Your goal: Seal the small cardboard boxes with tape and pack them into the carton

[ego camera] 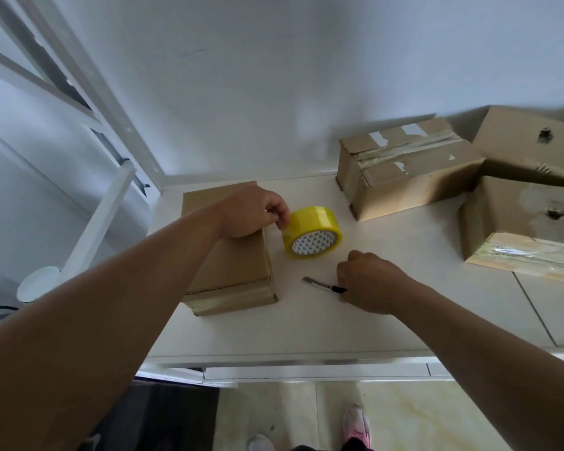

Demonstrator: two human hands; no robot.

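Centrally, glossy tape ring [310,222] beside matte box [233,266]

No legible text, labels, numbers - none anywhere.

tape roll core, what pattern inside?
The tape roll is yellow; its inner core is white with small grey triangles, seen in the head view.

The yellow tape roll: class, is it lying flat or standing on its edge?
Standing on its edge. The tape roll rests on its rim, its patterned core facing the camera, with the left hand pinching its upper side.
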